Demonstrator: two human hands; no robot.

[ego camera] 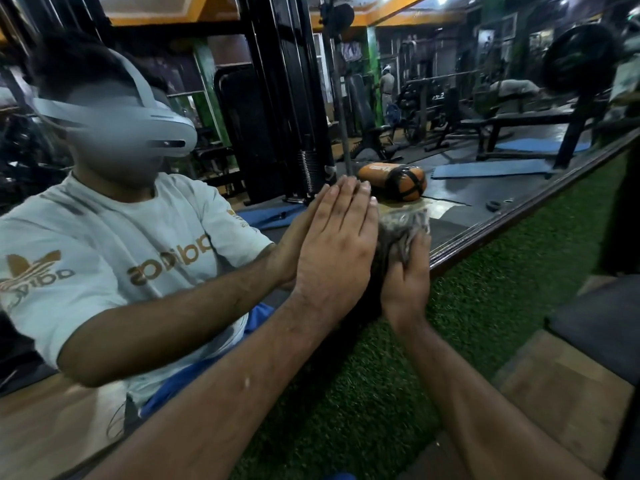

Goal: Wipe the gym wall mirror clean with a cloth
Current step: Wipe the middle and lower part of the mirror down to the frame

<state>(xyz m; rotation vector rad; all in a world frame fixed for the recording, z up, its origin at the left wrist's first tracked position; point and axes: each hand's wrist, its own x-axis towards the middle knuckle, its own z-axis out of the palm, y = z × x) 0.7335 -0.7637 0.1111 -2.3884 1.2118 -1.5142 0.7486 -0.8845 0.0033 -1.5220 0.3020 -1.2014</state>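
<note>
With the left hand braced flat-fingered on the mirror, the right hand, gripping the cloth, should press evenly through overlapping strokes.

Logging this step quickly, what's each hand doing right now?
Left hand: open, fingers straight, flat against the mirror.
Right hand: grips the cloth, pressing it to the mirror.

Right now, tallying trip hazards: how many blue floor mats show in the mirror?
3: one far right under the bench, one nearer beside it, one behind the left hand. Others may be hidden.
</note>
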